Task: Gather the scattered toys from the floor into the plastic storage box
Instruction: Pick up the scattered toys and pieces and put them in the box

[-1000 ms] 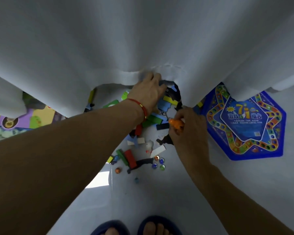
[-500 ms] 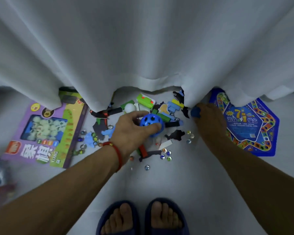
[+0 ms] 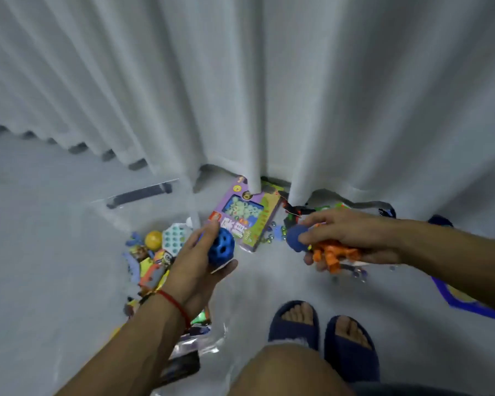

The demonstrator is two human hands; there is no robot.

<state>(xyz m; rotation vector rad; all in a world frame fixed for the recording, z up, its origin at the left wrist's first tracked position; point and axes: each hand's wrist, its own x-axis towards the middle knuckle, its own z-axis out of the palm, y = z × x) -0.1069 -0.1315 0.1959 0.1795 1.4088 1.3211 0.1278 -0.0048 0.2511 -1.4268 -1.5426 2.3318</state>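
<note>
Left hand (image 3: 196,262): fingers and thumb curled round a blue holed ball (image 3: 221,247), with a pale flat piece pinched beneath it. Right hand (image 3: 352,238): gripping an orange figure (image 3: 333,252) against the palm, fingertips also pressing a dark blue round toy (image 3: 296,238). Both hands are loaded with more than one item, which I judge to be a way of saving trips.

The box (image 3: 143,192) is clear plastic and stands at the person's left, near the curtain (image 3: 240,95); its walls are hard to trace. Toys already lie in it, among them a yellow ball (image 3: 153,239) and a pale tray with round holes (image 3: 174,238). The left hand is held over the box's right side, apparently placed for release; whether it is fully above the opening cannot be told.

Remaining on the floor: a purple game pack (image 3: 245,217), partly under the curtain hem, marbles (image 3: 275,237) just beside it, and more small pieces under the right hand. A blue board (image 3: 452,295) lies at far right.

Assessment: task part done. The marbles are likely to roll and will need scooping.
</note>
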